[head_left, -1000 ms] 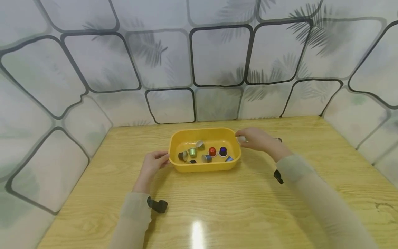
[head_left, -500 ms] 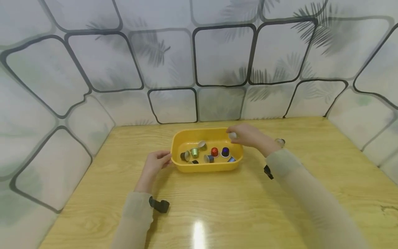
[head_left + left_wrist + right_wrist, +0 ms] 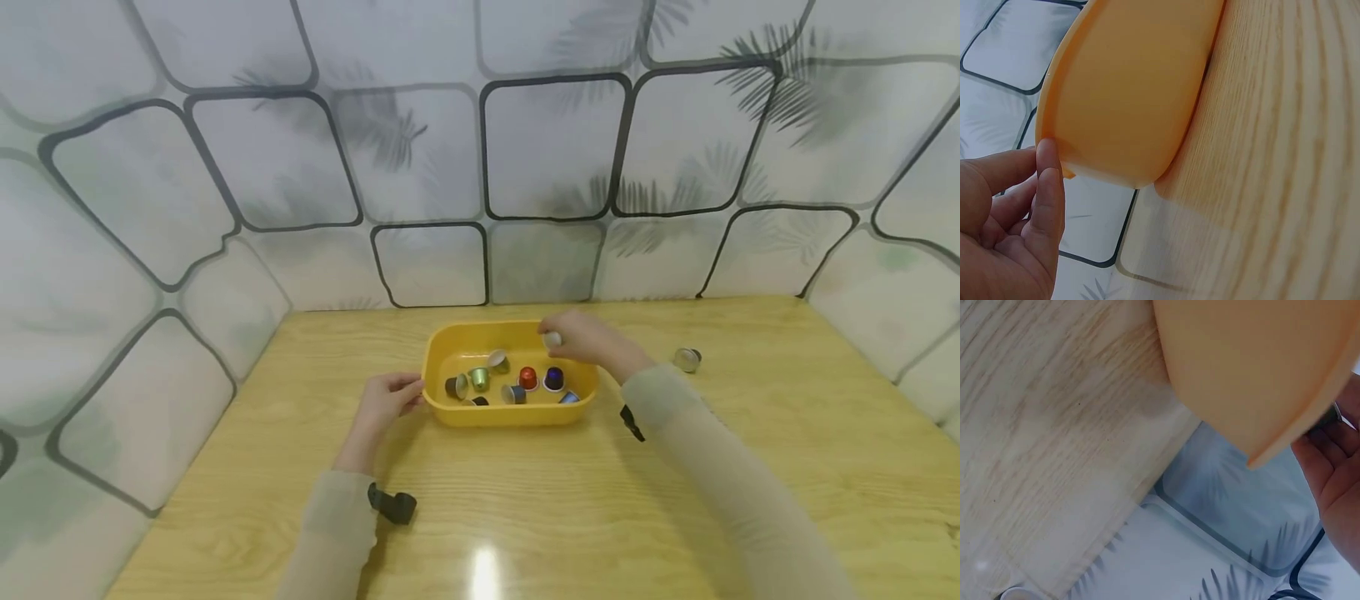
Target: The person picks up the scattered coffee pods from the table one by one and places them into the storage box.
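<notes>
A yellow plastic tub point(image 3: 510, 416) stands on the table, holding several coffee capsules, among them a red one point(image 3: 528, 378), a dark blue one point(image 3: 553, 379) and a green one point(image 3: 479, 379). My left hand point(image 3: 381, 402) pinches the tub's left rim; in the left wrist view its fingertips point(image 3: 1047, 153) are at that rim. Over the tub's back right part, my right hand point(image 3: 592, 342) holds a coffee capsule point(image 3: 552, 339) with its pale lid showing. The right wrist view shows the right hand point(image 3: 1338, 462) partly behind the tub wall, with a dark bit of the capsule point(image 3: 1330, 417).
Another coffee capsule point(image 3: 687, 359) lies on the wooden table point(image 3: 600, 517) to the right of the tub, beyond the right forearm. Behind the table and at both sides rises a patterned white backdrop point(image 3: 427, 267).
My right hand has moved left with the capsule, from the tub's right rim to above its inside. The left hand stays at the left rim. The capsule on the table has come into clearer view.
</notes>
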